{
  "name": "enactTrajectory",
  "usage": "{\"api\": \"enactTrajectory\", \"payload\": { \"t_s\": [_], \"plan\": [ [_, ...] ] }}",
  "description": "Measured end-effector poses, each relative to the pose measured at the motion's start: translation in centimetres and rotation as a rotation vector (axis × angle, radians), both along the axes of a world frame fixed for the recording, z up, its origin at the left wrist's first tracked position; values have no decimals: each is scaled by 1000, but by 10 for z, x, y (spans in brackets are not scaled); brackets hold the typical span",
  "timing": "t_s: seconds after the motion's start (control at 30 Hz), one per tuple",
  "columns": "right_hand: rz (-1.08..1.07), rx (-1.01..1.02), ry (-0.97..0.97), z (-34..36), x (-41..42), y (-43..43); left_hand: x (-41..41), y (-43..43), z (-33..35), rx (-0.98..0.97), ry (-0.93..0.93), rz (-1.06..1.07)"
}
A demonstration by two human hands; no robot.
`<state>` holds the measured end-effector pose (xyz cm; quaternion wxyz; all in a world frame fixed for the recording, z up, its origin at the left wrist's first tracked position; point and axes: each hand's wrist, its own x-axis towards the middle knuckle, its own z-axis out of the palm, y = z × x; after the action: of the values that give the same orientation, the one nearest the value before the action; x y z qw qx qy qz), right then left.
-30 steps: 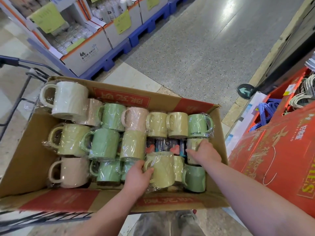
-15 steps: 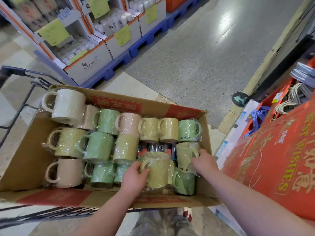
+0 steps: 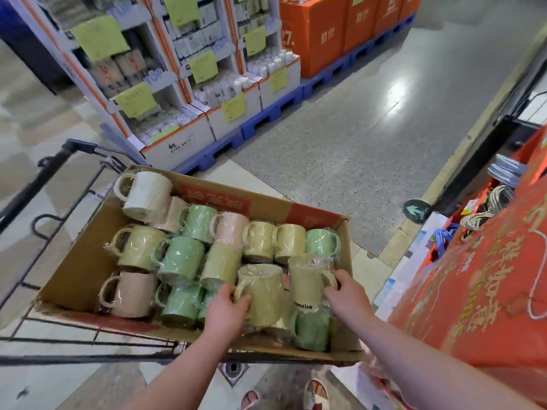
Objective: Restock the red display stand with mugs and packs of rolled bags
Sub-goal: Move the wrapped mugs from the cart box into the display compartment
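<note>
Two grips | left hand (image 3: 226, 309) fingers (image 3: 243, 299) round yellow mug (image 3: 263, 291) | right hand (image 3: 348, 298) clamps lettered mug (image 3: 305, 281)

A cardboard box (image 3: 85, 261) sits on a cart (image 3: 47, 173), with wrapped mugs (image 3: 180, 255) lying in rows inside it. At the box's near right corner, the left hand (image 3: 225, 310) grips the front mug (image 3: 262, 291). Just to its right, the right hand (image 3: 349, 297) holds the "concise" mug (image 3: 306, 279) upright. The display stand (image 3: 488, 276) rises right of the box. Across the aisle behind, shelf displays (image 3: 183, 69) rest on pallets (image 3: 266, 121).
</note>
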<state>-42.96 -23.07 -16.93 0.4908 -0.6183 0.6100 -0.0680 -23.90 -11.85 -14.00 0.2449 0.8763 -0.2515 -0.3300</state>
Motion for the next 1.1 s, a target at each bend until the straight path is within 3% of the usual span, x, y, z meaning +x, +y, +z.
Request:
{"api": "enactTrajectory", "payload": {
  "t_s": [0.53, 0.87, 1.1],
  "plan": [
    [-128, -130, -150, 61, -9, 86, -6, 60, 47, -212, 25, -56],
    [-162, -228, -149, 88, -15, 173, -16, 141, 70, -374, 112, -64],
    [-265, -320, -134, 98, -57, 222, -50, 162, 75, -386, 165, -165]
  ]
}}
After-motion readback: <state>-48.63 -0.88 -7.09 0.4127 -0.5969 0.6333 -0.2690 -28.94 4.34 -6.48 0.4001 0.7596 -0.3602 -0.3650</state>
